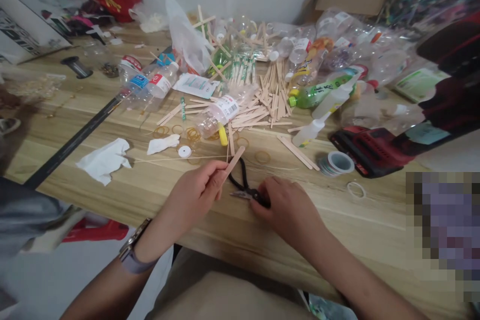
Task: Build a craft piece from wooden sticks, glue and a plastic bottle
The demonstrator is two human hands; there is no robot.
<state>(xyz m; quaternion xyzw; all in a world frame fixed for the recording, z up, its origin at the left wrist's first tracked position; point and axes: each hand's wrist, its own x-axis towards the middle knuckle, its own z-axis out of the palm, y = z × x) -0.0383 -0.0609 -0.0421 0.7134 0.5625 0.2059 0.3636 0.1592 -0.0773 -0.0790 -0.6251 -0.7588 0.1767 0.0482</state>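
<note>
My left hand (195, 187) is closed around a flat wooden craft stick (235, 159), which points up and to the right from between thumb and fingers. Across from it, my right hand (290, 202) grips a pair of small black-handled pliers (253, 193). One handle lies under my right fingers; the other loops up behind the stick. The metal jaws point left, just below my left fingertips. Just beyond my hands are a yellow cap (223, 135), a small white disc (184, 151) and several rubber bands (193, 134).
Loose craft sticks (275, 92) and plastic bottles (315, 92) crowd the back. A red-black power tool (369, 147), a tape roll (336, 163) and glue bottles (308, 133) stand right. Crumpled tissue (105, 160) and a long black bar (75, 141) lie left.
</note>
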